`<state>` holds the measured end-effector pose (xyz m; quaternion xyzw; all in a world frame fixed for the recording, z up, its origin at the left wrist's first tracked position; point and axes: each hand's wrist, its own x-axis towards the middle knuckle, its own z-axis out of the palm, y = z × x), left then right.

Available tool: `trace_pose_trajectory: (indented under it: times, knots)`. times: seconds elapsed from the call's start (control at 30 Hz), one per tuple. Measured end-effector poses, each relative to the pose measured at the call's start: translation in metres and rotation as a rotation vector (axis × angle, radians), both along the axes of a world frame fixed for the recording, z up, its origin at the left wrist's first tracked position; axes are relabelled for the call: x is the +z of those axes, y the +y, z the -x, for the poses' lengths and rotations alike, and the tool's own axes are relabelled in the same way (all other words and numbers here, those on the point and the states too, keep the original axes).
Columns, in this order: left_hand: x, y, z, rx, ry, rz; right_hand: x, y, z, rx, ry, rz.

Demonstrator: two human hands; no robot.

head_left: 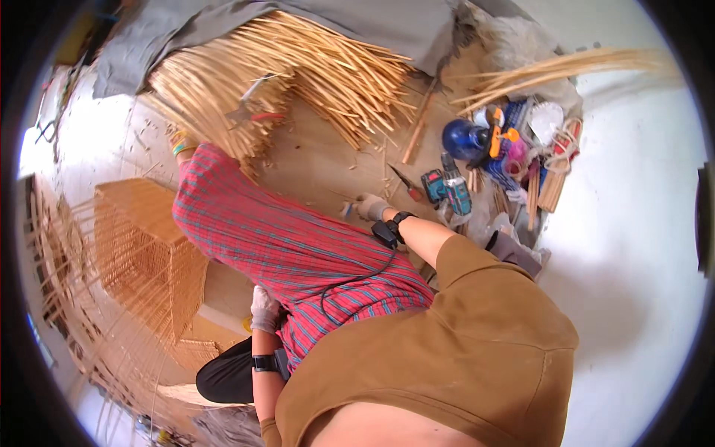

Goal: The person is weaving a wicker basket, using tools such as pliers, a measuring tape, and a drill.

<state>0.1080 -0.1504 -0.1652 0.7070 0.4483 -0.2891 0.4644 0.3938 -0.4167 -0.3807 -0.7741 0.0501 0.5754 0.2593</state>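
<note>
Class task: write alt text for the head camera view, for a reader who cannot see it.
Seen from above, a seated person's gloved right hand reaches to the wooden floor near a teal cordless drill; the gloved left hand rests by a red plaid cloth over the legs. A heap of cane sticks lies ahead and a woven basket frame stands left.

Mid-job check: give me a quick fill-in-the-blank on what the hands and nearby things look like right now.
1. Both hands wear pale work ____.
2. The right hand reaches toward the floor close to a teal cordless ____.
3. The left hand rests by the red plaid ____ over the leg.
4. A heap of cut ____ sticks lies beyond the knee.

Missing words: gloves; drill; cloth; cane
</note>
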Motion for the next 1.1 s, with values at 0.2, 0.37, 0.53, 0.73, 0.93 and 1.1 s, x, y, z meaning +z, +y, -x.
trace_pose_trajectory:
  times: [0.2,0.37,0.53,0.73,0.93,1.1]
  knots:
    - [-0.019,0.023,-0.014,-0.843,-0.057,-0.290,0.076,-0.024,-0.023,0.177,-0.405,0.152]
    - [-0.028,0.016,-0.010,-0.514,-0.110,-0.209,0.171,-0.079,-0.068,0.297,-1.194,0.052]
    - [-0.015,-0.001,-0.028,0.276,-0.361,0.135,0.167,-0.157,-0.075,-0.074,-1.118,0.227]
    - [-0.006,0.009,-0.038,0.281,-0.501,-0.052,0.126,-0.184,-0.089,0.137,-0.809,0.383]
    - [0.071,0.036,-0.045,0.432,-0.614,-0.481,0.262,-0.054,-0.104,0.592,-0.830,0.173]
    - [0.139,0.017,-0.088,0.113,-1.062,0.026,0.414,0.065,-0.070,0.537,-0.921,-0.370]
